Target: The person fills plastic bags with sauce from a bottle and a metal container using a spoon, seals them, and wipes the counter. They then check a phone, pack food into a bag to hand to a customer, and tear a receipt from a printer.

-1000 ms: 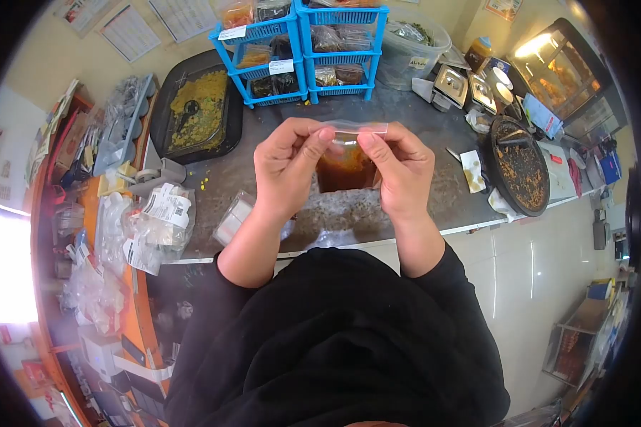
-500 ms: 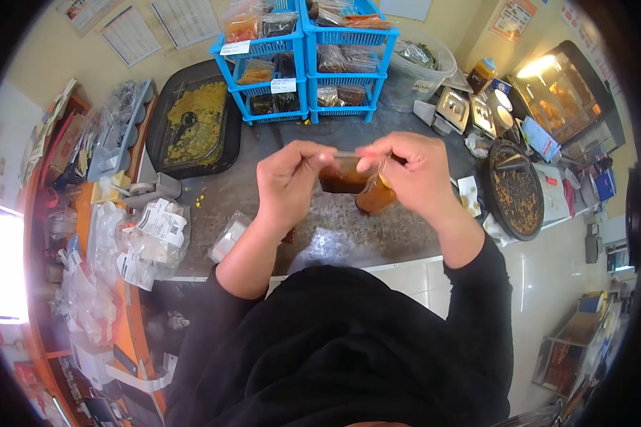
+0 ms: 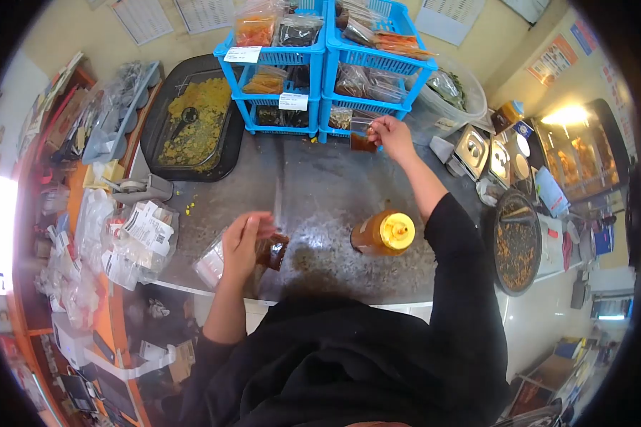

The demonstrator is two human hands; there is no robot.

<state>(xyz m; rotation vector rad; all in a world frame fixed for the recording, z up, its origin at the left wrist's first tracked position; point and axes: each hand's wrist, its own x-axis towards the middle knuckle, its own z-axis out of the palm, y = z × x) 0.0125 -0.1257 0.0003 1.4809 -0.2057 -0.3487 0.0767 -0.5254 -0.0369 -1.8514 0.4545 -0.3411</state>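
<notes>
Pinched in my right hand [image 3: 392, 139] is a small clear bag of brown sauce [image 3: 363, 136], held just in front of the right stack of blue baskets [image 3: 367, 99]. My left hand [image 3: 243, 242] hangs over the counter's front left with its fingers apart. Beside it lie a dark sauce packet [image 3: 273, 252] and some clear bags [image 3: 211, 262]. A squeeze bottle with a yellow cap [image 3: 396, 231] stands upright on the metal counter [image 3: 313, 178], nearer to me than my right hand.
A black tray of yellow food [image 3: 199, 121] sits at the back left. Plastic packages [image 3: 146, 235] lie on the left. Metal containers [image 3: 471, 151] and a round dark pan [image 3: 518, 245] are on the right, near a lit food cabinet [image 3: 580, 153].
My hands have moved apart. The right carried the sauce bag up to the baskets, while the left let go and dropped toward the front left. The squeeze bottle is now fully visible.
</notes>
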